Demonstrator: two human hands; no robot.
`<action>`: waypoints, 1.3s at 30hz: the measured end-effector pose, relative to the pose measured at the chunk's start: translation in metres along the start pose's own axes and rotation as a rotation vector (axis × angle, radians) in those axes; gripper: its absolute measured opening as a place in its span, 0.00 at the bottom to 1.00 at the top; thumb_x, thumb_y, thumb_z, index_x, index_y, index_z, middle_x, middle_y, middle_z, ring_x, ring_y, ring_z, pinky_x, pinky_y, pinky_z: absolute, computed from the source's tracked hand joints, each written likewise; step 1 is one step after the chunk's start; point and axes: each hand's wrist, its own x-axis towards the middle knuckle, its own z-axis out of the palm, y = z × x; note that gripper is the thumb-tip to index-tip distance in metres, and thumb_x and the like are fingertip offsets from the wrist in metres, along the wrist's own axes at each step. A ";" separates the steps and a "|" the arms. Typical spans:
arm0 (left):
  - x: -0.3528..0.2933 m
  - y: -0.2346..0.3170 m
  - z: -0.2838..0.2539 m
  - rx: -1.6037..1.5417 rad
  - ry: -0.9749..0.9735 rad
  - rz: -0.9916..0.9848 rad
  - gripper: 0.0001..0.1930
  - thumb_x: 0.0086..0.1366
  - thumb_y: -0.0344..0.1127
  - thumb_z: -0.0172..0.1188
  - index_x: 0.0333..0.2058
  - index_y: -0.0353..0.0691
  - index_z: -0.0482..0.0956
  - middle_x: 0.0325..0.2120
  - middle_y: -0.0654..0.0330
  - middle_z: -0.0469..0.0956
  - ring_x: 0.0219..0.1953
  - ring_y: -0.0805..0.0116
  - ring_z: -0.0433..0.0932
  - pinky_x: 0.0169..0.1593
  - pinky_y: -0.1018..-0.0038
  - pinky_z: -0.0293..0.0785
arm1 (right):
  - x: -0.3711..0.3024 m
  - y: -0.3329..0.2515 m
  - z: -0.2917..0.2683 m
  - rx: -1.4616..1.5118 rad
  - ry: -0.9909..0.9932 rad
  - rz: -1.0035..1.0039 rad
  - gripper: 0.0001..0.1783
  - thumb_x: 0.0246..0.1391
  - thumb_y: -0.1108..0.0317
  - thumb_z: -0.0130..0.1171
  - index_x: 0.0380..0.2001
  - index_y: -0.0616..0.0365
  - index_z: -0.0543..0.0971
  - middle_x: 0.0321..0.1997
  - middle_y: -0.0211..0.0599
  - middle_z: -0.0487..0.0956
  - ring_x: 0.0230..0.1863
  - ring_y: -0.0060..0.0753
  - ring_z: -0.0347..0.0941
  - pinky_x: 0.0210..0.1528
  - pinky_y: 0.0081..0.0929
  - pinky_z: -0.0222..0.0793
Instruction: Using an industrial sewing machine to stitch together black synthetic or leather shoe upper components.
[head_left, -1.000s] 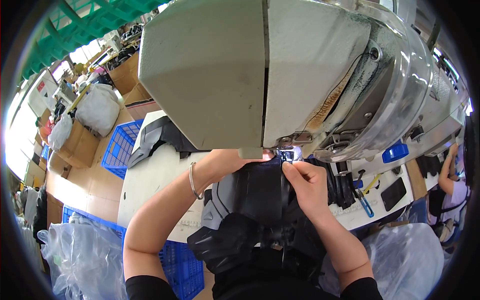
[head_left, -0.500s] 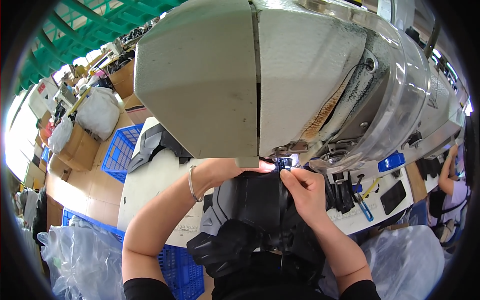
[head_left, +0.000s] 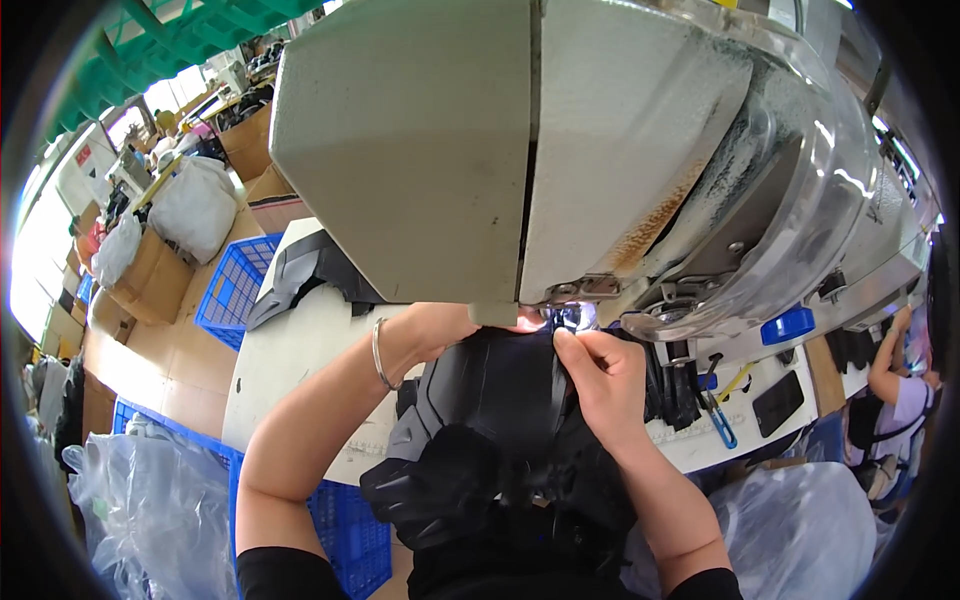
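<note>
A black and grey padded fabric piece (head_left: 495, 385) hangs from the sewing machine's lit needle area (head_left: 573, 318) down toward my lap. My left hand (head_left: 435, 328), with a bangle at its wrist, lies along the piece's far edge. Its fingers are stretched toward the needle, partly hidden behind the machine head; one fingertip shows beside the light. My right hand (head_left: 610, 380) is closed, thumb and forefinger pinching the piece's edge just right of the needle. The sewing machine (head_left: 410, 160) looms over both hands and covers the upper middle of the view.
Another grey and black piece (head_left: 310, 270) lies on the white table (head_left: 290, 360) at left. Blue-handled snips (head_left: 720, 425), a phone (head_left: 780, 403) and black strips (head_left: 675, 395) lie at right. Blue crates (head_left: 240, 285) and plastic bags (head_left: 150, 510) stand around. Another person (head_left: 895, 400) sits far right.
The view has shifted slightly, with the machine appearing larger. The left hand's fingers are more hidden behind the machine head. The right hand keeps its pinch close to the needle.
</note>
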 end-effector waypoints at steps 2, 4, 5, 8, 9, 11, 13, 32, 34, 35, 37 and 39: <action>0.002 -0.004 -0.001 0.013 0.007 0.001 0.16 0.52 0.33 0.73 0.39 0.35 0.84 0.35 0.58 0.84 0.38 0.70 0.81 0.47 0.74 0.76 | -0.001 0.001 0.003 0.024 0.010 0.014 0.21 0.61 0.70 0.61 0.15 0.62 0.68 0.14 0.16 0.60 0.20 0.08 0.51 0.21 0.20 0.43; 0.001 -0.004 0.000 0.004 0.014 -0.007 0.16 0.52 0.32 0.73 0.39 0.35 0.84 0.35 0.58 0.83 0.38 0.71 0.80 0.47 0.74 0.76 | -0.002 0.004 0.004 0.046 0.033 0.023 0.21 0.61 0.69 0.61 0.15 0.62 0.69 0.13 0.16 0.62 0.19 0.07 0.53 0.19 0.20 0.45; 0.001 -0.005 0.001 -0.005 0.020 -0.011 0.16 0.52 0.32 0.73 0.40 0.35 0.83 0.35 0.58 0.83 0.39 0.71 0.80 0.47 0.74 0.76 | -0.002 0.005 0.003 0.044 0.032 0.024 0.21 0.61 0.69 0.61 0.15 0.62 0.69 0.13 0.16 0.62 0.19 0.07 0.53 0.19 0.20 0.45; -0.002 -0.008 0.002 -0.002 0.022 0.033 0.20 0.51 0.33 0.74 0.43 0.34 0.81 0.36 0.59 0.82 0.40 0.71 0.79 0.47 0.74 0.76 | 0.000 0.002 -0.001 -0.061 0.030 -0.070 0.21 0.61 0.69 0.61 0.14 0.62 0.70 0.12 0.20 0.62 0.18 0.07 0.55 0.19 0.19 0.47; -0.002 -0.010 0.001 -0.004 0.024 0.032 0.20 0.51 0.33 0.74 0.43 0.34 0.81 0.36 0.59 0.82 0.40 0.71 0.79 0.47 0.74 0.76 | 0.000 0.001 -0.004 -0.172 0.007 -0.104 0.21 0.58 0.68 0.64 0.15 0.62 0.70 0.11 0.22 0.63 0.17 0.10 0.56 0.19 0.21 0.49; 0.004 -0.012 -0.003 0.083 0.021 -0.032 0.24 0.51 0.34 0.76 0.45 0.32 0.79 0.39 0.58 0.81 0.42 0.70 0.77 0.47 0.73 0.75 | 0.003 -0.003 -0.008 -0.282 -0.018 -0.135 0.20 0.56 0.68 0.67 0.15 0.61 0.71 0.11 0.25 0.64 0.16 0.13 0.58 0.20 0.22 0.51; 0.004 -0.008 -0.006 0.118 -0.004 -0.100 0.26 0.52 0.37 0.76 0.47 0.32 0.78 0.41 0.57 0.81 0.42 0.69 0.77 0.47 0.73 0.75 | 0.007 -0.010 -0.011 -0.569 0.080 -0.314 0.18 0.49 0.66 0.72 0.16 0.59 0.73 0.14 0.30 0.69 0.17 0.24 0.62 0.21 0.27 0.54; 0.012 -0.005 -0.010 0.133 -0.183 -0.004 0.29 0.53 0.36 0.75 0.53 0.35 0.77 0.47 0.60 0.79 0.50 0.71 0.74 0.56 0.73 0.71 | -0.028 0.000 0.009 -0.298 0.058 -0.150 0.25 0.60 0.73 0.59 0.61 0.59 0.72 0.17 0.33 0.69 0.20 0.18 0.62 0.27 0.19 0.62; 0.013 -0.013 -0.013 0.184 -0.160 0.012 0.28 0.54 0.36 0.75 0.53 0.35 0.77 0.48 0.60 0.79 0.50 0.70 0.75 0.57 0.74 0.71 | -0.032 0.002 0.012 -0.303 0.080 -0.170 0.24 0.60 0.73 0.59 0.60 0.60 0.73 0.17 0.33 0.69 0.20 0.18 0.62 0.27 0.18 0.61; 0.014 -0.015 -0.012 0.229 -0.135 0.028 0.28 0.54 0.35 0.74 0.53 0.35 0.77 0.48 0.59 0.79 0.51 0.70 0.75 0.57 0.74 0.71 | -0.033 0.004 0.012 -0.312 0.099 -0.188 0.23 0.60 0.74 0.59 0.59 0.60 0.74 0.17 0.33 0.69 0.19 0.18 0.62 0.26 0.18 0.61; 0.014 -0.011 -0.011 0.240 -0.134 -0.051 0.28 0.55 0.36 0.74 0.53 0.34 0.77 0.48 0.58 0.79 0.50 0.70 0.75 0.56 0.74 0.72 | -0.033 0.005 0.012 -0.301 0.117 -0.160 0.21 0.60 0.74 0.60 0.56 0.62 0.75 0.18 0.35 0.70 0.19 0.20 0.64 0.26 0.18 0.62; 0.012 -0.010 -0.010 0.330 -0.088 -0.024 0.28 0.55 0.37 0.74 0.53 0.34 0.77 0.47 0.58 0.79 0.49 0.70 0.76 0.55 0.74 0.72 | -0.032 0.014 0.013 -0.361 0.145 -0.276 0.21 0.60 0.73 0.61 0.56 0.65 0.75 0.22 0.41 0.75 0.20 0.24 0.68 0.26 0.21 0.65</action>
